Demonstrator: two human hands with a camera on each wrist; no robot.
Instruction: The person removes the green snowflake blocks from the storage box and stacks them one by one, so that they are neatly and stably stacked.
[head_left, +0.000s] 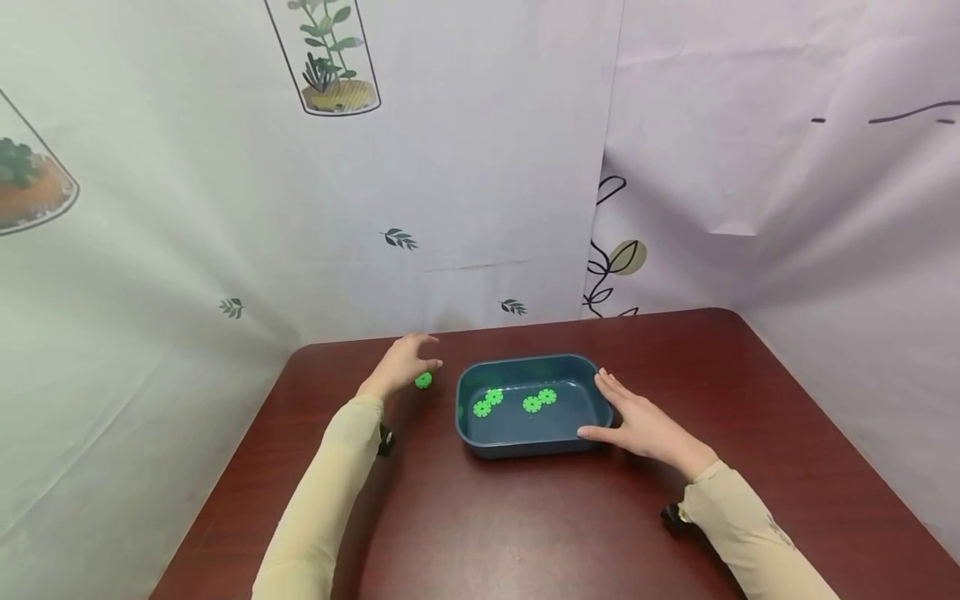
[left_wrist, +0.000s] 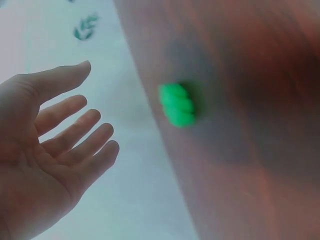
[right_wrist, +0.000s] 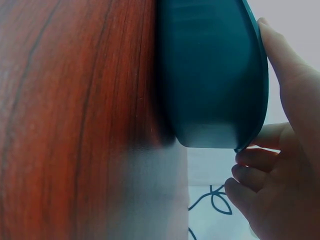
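Note:
A dark teal, rounded rectangular bin [head_left: 510,447] stands on the table with several bright green flower-shaped plastic discs [head_left: 532,404] lying in it, in two pairs. Left of the bin, another green flower-shaped piece [head_left: 423,380] lies on the table; it looks blurred in the left wrist view. My left hand [head_left: 400,365] hovers close to that piece, thumb and fingers spread apart and nothing between them. At the bin's right end rests my right hand [head_left: 637,423], thumb at the near rim and fingertips along the far corner, as the right wrist view also shows the bin's outer wall [right_wrist: 215,75].
The dark red-brown wooden table [head_left: 465,533] reaches back to a pale printed cloth [head_left: 480,167] with plant drawings. More cloth hangs along the left and right sides. Dark straps with small devices [head_left: 675,518] sit at both wrists.

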